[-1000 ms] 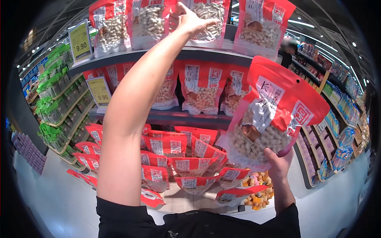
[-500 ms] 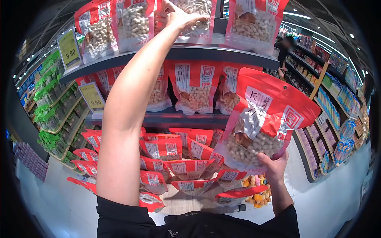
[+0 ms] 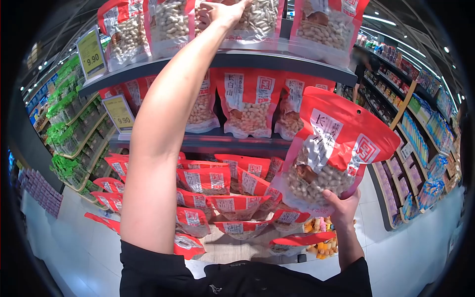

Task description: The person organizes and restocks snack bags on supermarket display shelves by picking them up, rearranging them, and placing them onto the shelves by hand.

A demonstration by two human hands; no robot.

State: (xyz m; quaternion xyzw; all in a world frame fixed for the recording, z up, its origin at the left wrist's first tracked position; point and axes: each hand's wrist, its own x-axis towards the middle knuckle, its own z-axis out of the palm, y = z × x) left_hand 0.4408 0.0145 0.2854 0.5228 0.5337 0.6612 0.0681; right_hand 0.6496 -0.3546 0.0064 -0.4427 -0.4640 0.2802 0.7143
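My right hand (image 3: 343, 208) grips the lower edge of a red and clear bag of peanuts (image 3: 329, 153), its thumb on the front. The bag is tilted, with its printed face toward me. My left arm reaches up to the top shelf (image 3: 247, 60). There my left hand (image 3: 221, 14) is on another bag of peanuts (image 3: 261, 22), thumb across its front and fingers by its left edge. The top of that bag is out of view. Similar peanut bags (image 3: 170, 24) stand on both sides of it.
More peanut bags (image 3: 250, 106) stand on the shelf below, and several lie in rows (image 3: 205, 180) near the bottom. Yellow price signs (image 3: 92, 54) stand at left. Stocked shelves (image 3: 420, 123) line the right, where a person (image 3: 362, 67) is in the aisle.
The view has shifted slightly, so the shelves appear higher and further right. The bag at my left hand has moved a little right. My right hand still holds its bag.
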